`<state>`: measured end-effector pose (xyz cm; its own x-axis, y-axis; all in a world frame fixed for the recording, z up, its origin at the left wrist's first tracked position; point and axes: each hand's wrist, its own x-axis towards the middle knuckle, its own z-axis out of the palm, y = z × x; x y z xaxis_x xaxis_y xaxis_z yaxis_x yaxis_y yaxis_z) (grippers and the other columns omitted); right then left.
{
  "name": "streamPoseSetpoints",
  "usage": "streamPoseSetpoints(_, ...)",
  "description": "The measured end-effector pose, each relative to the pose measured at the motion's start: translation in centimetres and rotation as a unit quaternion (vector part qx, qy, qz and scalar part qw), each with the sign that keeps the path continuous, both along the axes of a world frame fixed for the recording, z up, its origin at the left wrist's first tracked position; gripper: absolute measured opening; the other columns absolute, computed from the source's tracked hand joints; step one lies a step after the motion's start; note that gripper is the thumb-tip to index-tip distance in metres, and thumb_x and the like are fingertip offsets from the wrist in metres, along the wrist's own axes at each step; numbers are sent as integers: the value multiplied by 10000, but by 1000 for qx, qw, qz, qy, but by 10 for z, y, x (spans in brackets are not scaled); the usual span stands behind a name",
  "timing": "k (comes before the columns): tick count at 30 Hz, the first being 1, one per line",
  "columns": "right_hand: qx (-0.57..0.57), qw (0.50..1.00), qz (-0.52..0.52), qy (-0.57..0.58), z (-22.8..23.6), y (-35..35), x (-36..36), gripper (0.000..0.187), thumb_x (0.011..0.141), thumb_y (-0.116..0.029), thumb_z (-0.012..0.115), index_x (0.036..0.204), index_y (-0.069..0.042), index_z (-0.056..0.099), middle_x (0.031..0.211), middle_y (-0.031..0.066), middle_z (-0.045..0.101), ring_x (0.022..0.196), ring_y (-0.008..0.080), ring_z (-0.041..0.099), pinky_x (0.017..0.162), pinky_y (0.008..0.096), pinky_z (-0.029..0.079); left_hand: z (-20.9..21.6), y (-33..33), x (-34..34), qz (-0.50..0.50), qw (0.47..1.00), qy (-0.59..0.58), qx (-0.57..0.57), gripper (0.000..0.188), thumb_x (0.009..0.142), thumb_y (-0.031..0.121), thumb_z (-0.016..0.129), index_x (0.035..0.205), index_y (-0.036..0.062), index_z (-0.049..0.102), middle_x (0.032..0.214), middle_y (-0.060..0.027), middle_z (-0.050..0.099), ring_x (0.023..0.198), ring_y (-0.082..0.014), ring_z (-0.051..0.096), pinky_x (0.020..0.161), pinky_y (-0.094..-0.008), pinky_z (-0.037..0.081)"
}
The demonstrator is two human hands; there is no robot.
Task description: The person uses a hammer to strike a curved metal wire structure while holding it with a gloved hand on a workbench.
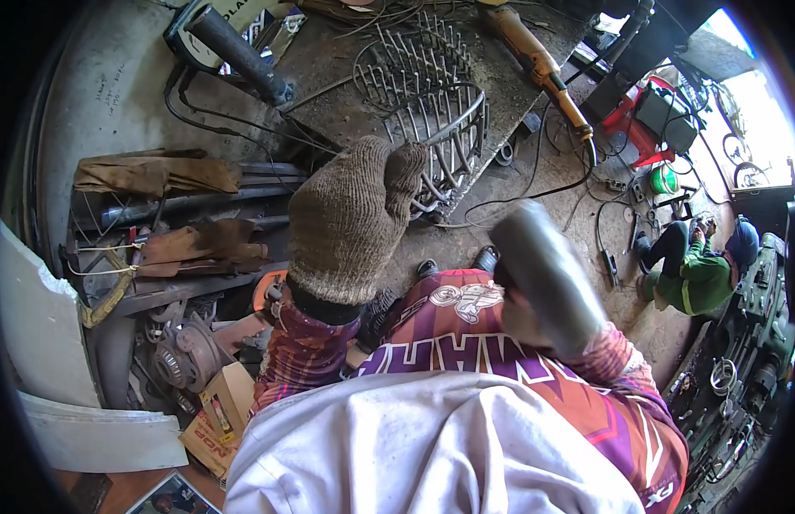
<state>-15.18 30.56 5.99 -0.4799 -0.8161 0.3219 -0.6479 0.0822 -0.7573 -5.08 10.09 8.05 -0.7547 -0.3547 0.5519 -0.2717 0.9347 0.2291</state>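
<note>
My left hand [346,218], in a thick brown knitted glove, is closed at the near edge of a rack of bent metal rods [456,128]. A curved bar of the rack runs into its thumb side; the fingertips are hidden. The rack, with several upright prongs, sits at the workbench's front edge. My right hand [519,315] is raised in front of my body, closed around a thick grey metal cylinder [547,278]. The cylinder is smeared by motion and covers most of that hand.
An orange angle grinder [534,60] lies on the dirty workbench [329,111] beside a dark steel pipe [234,51]. Cables trail over the floor. Metal stock and brown cloths [196,248] are at left. A person in green [702,274] crouches at right near machinery.
</note>
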Motion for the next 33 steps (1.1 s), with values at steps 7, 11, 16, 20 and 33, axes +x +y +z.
streamPoseSetpoints(7,56,993,-83,-58,1,4,8,359,939,-267,624,1198,-28,554,842,228,686,796,437,689,673,506,542,11,-8,4,15,999,-37,35,322,1015,337,582,909,37,631,760,-177,642,714,-382,656,621,-449,487)
streamPoseSetpoints(11,49,991,-88,-92,-11,3,7,315,955,-247,606,1177,-28,559,835,221,681,769,437,682,661,501,533,11,-17,6,41,998,-22,53,255,987,293,615,898,54,627,763,-179,650,736,-397,661,600,-455,501)
streamPoseSetpoints(16,4,988,-76,-133,-28,-9,-7,294,957,-236,614,1145,-18,555,808,223,657,761,437,664,643,483,504,14,-32,11,-16,988,6,155,252,989,293,627,968,44,662,817,-178,682,747,-372,675,648,-412,507)
streamPoseSetpoints(20,-30,990,-85,-112,-38,-37,-11,474,871,-317,741,1186,-25,543,859,221,664,802,420,677,688,451,526,21,-38,16,-15,974,-31,225,275,993,303,632,1010,31,670,831,-163,685,739,-307,680,668,-382,505)
streamPoseSetpoints(33,-165,979,-32,-119,-41,-92,-16,766,771,-171,845,1412,-27,451,1227,166,638,1081,263,638,926,375,505,32,-57,15,-26,962,-41,268,277,1000,242,628,1195,51,676,943,-67,717,879,-140,662,801,-304,515)
